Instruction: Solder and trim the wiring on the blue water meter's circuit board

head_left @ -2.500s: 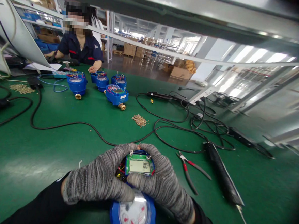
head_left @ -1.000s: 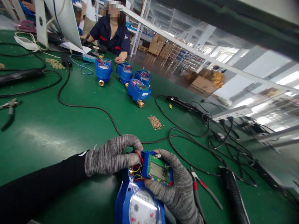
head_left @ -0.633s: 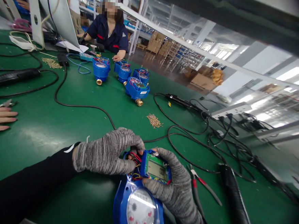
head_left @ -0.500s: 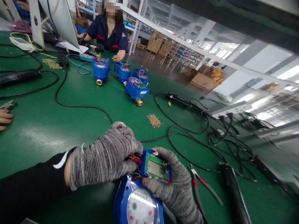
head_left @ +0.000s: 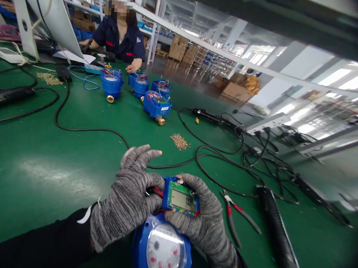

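Observation:
A blue meter point(head_left: 166, 251) with a round dial stands at the bottom centre. Just above it, my right hand point(head_left: 208, 221), in a grey glove, grips the edges of a blue-framed circuit board with a display point(head_left: 181, 199). My left hand point(head_left: 130, 192), gloved too, is at the board's left side; its thumb and index finger close on red and dark wires point(head_left: 156, 192), while its other fingers stretch upward. The wires' lower ends are hidden behind the fingers and the board.
Red-handled pliers point(head_left: 236, 213) and a black tool point(head_left: 277, 235) lie at right among looping cables. Screws point(head_left: 180, 142) are piled beyond my hands. Several blue meters point(head_left: 157, 106) stand farther back, near a seated person point(head_left: 119, 40). A monitor point(head_left: 52, 15) is at upper left.
My left hand's outer fingers have opened and lifted from their curled position. The view has shifted, and the other person's hand at the left edge is out of frame.

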`<state>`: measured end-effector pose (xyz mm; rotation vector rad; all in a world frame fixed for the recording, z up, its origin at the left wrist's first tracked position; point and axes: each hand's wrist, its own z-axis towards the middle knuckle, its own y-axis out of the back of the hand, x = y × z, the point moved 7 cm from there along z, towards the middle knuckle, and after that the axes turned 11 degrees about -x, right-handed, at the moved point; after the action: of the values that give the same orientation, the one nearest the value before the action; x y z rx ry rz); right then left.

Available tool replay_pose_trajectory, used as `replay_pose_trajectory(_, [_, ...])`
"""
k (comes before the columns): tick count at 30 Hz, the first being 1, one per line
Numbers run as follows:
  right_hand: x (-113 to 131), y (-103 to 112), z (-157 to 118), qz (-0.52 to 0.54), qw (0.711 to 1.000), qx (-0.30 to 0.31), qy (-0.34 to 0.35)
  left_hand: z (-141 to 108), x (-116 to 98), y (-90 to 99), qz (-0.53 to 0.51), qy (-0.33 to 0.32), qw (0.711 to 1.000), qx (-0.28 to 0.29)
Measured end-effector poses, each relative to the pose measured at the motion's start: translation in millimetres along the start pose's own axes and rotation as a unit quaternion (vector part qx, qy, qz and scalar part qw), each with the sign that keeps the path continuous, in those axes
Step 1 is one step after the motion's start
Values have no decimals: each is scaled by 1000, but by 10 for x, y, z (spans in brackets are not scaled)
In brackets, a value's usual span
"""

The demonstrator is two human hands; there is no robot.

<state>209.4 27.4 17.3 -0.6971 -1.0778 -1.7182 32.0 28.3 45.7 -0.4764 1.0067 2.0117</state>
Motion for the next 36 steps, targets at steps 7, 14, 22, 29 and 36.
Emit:
replay_pose_trajectory(7, [-49, 5, -11, -2, 1000, 6, -12, 56, 132, -290, -155, 121, 961, 193])
replay_pose_trajectory(14, [-22, -18, -7, 54, 998, 7, -31, 78, 91, -121, -299, 110, 873, 369])
replay_pose_trajectory(22, [-25, -31, 13, 40, 999, 6, -31, 33, 149, -230, -220, 163, 926, 260])
replay_pose_trajectory(29, [4, -45, -15, 17, 999, -21, 39, -81, 201, -258, -214, 204, 939, 175])
replay_pose_trajectory(36, [-47, -172, -126, 99, 995, 13, 30, 32, -44, -105, -326, 147, 877, 320])
